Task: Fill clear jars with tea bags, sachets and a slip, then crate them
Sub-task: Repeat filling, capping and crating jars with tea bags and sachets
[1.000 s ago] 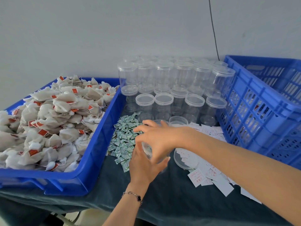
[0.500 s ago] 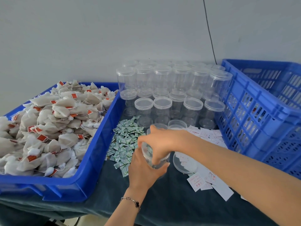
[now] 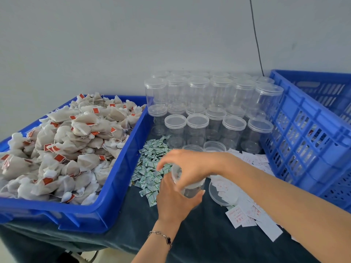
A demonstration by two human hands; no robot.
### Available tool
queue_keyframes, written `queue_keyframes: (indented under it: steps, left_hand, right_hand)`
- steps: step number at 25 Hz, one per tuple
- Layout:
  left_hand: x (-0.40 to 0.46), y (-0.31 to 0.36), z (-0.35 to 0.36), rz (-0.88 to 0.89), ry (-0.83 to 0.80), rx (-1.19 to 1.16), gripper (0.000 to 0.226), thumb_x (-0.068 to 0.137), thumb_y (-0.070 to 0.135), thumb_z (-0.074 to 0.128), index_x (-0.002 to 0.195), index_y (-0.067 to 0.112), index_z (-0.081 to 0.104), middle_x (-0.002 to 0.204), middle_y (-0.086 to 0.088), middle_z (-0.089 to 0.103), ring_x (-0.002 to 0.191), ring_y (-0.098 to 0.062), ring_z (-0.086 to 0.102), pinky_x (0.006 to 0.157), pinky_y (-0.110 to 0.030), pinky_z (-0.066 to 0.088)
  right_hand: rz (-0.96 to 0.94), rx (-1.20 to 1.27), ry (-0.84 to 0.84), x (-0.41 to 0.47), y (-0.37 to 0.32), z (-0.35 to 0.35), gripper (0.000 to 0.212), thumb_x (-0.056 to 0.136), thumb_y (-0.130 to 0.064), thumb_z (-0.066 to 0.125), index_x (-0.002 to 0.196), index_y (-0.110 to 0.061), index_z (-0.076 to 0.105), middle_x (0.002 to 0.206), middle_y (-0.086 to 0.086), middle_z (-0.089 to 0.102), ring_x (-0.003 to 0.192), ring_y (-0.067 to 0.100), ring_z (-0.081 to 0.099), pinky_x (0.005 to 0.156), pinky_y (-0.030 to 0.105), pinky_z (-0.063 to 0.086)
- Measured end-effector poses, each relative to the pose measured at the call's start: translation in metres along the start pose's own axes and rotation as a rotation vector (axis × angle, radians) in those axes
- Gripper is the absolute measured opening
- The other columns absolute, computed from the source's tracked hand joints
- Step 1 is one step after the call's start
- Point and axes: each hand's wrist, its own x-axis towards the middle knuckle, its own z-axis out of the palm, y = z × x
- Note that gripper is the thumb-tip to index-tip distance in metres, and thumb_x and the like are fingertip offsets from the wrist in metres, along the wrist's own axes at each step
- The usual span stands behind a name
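Head view, nearest first: the left hand [image 3: 173,203], a bracelet [image 3: 161,236] on its wrist, wraps its fingers [image 3: 197,194] round the lower body of a clear jar [image 3: 190,188] held just above the dark tabletop [image 3: 199,240]. The right hand [image 3: 187,166] comes in from the right and covers the jar's top, its fingers curled down over the rim and gripping it. Just right of the jar lies a loose clear lid [image 3: 222,196] among scattered white slips [image 3: 245,215] with red print. Just left of the hands spreads a pile of small green-and-white sachets [image 3: 150,168]. Farther left, a blue bin [image 3: 114,186] is heaped with tea bags [image 3: 66,149] bearing red tags. Behind the hands stand rows of lidded empty jars [image 3: 209,103], stacked two high at the back. A blue slotted crate [image 3: 307,141] stands at right, against the wall.
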Motion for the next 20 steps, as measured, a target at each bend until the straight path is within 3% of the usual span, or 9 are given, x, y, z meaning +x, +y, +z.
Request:
queue_keyframes:
  steps: [2, 4, 6, 8, 11, 13, 14, 17, 20]
  left_hand:
    - [0.000, 0.001, 0.000, 0.000, 0.003, -0.012, 0.095, 0.043, 0.077, 0.061, 0.117, 0.020, 0.049, 0.099, 0.017, 0.046, 0.096, -0.015, 0.057, 0.073, -0.029, 0.047]
    - [-0.001, 0.001, -0.001, 0.014, 0.009, -0.027, 0.091, 0.040, 0.074, 0.061, 0.113, 0.021, 0.051, 0.091, 0.021, 0.040, 0.093, -0.013, 0.057, 0.069, -0.026, 0.046]
    - [0.000, 0.000, -0.002, 0.029, 0.005, -0.032, 0.092, 0.042, 0.073, 0.064, 0.115, 0.018, 0.050, 0.091, 0.020, 0.037, 0.094, -0.012, 0.055, 0.070, -0.024, 0.045]
    - [-0.001, -0.001, -0.002, 0.042, -0.011, -0.015, 0.093, 0.045, 0.073, 0.065, 0.116, 0.015, 0.047, 0.094, 0.018, 0.036, 0.095, -0.011, 0.052, 0.071, -0.023, 0.042]
    - [-0.001, -0.002, -0.002, 0.030, -0.026, -0.006, 0.099, 0.045, 0.078, 0.062, 0.120, 0.016, 0.042, 0.103, 0.014, 0.040, 0.098, -0.010, 0.050, 0.075, -0.024, 0.040]
    - [0.000, -0.004, -0.001, 0.017, -0.017, -0.025, 0.101, 0.045, 0.077, 0.062, 0.122, 0.016, 0.042, 0.107, 0.012, 0.043, 0.103, -0.012, 0.051, 0.079, -0.025, 0.043]
    - [0.000, -0.005, -0.001, 0.023, -0.018, -0.029, 0.100, 0.046, 0.075, 0.065, 0.123, 0.015, 0.043, 0.109, 0.011, 0.044, 0.105, -0.013, 0.051, 0.081, -0.026, 0.043]
    - [-0.001, -0.007, -0.001, 0.037, -0.019, -0.029, 0.097, 0.049, 0.071, 0.069, 0.124, 0.016, 0.043, 0.113, 0.010, 0.045, 0.109, -0.013, 0.050, 0.085, -0.028, 0.046]
    - [-0.001, -0.004, 0.000, 0.031, -0.020, -0.023, 0.099, 0.050, 0.071, 0.070, 0.127, 0.015, 0.041, 0.116, 0.009, 0.046, 0.112, -0.013, 0.050, 0.087, -0.028, 0.046]
  right_hand:
    - [0.245, -0.093, 0.099, 0.004, -0.003, 0.011, 0.074, 0.083, -0.062, 0.052, 0.145, -0.036, 0.022, 0.152, 0.008, 0.020, 0.138, 0.036, 0.019, 0.101, 0.054, 0.036]
    - [0.426, -0.276, 0.107, 0.008, -0.006, 0.020, 0.081, 0.082, -0.072, 0.039, 0.146, -0.025, 0.023, 0.148, 0.013, 0.031, 0.130, 0.038, 0.035, 0.092, 0.047, 0.043]
    - [0.381, -0.356, 0.148, 0.009, -0.007, 0.019, 0.068, 0.083, -0.064, 0.044, 0.133, -0.018, 0.041, 0.128, 0.010, 0.052, 0.108, 0.031, 0.052, 0.073, 0.035, 0.043]
    - [0.261, -0.345, 0.110, 0.003, -0.005, 0.010, 0.059, 0.080, -0.054, 0.054, 0.128, -0.022, 0.043, 0.118, 0.008, 0.054, 0.091, 0.026, 0.051, 0.064, 0.032, 0.039]
    - [0.079, -0.162, -0.011, -0.004, 0.005, 0.001, 0.059, 0.072, -0.026, 0.073, 0.123, -0.034, 0.043, 0.120, 0.001, 0.039, 0.100, 0.021, 0.044, 0.064, 0.027, 0.041]
    - [-0.036, -0.017, 0.134, -0.011, 0.015, -0.009, 0.065, 0.067, -0.012, 0.075, 0.117, -0.039, 0.043, 0.123, -0.004, 0.033, 0.111, 0.017, 0.037, 0.068, 0.022, 0.040]
    - [-0.028, 0.034, 0.280, -0.014, 0.025, -0.015, 0.069, 0.066, -0.017, 0.075, 0.120, -0.042, 0.041, 0.126, -0.004, 0.033, 0.113, 0.016, 0.035, 0.075, 0.024, 0.041]
    - [0.318, -0.016, 0.502, -0.024, 0.061, -0.013, 0.075, 0.069, -0.049, 0.072, 0.132, -0.041, 0.033, 0.130, 0.003, 0.038, 0.122, 0.027, 0.031, 0.094, 0.042, 0.039]
    - [0.599, 0.068, 0.247, -0.022, 0.094, 0.021, 0.068, 0.067, -0.044, 0.078, 0.119, -0.020, 0.041, 0.116, 0.004, 0.048, 0.107, 0.023, 0.047, 0.083, 0.035, 0.042]
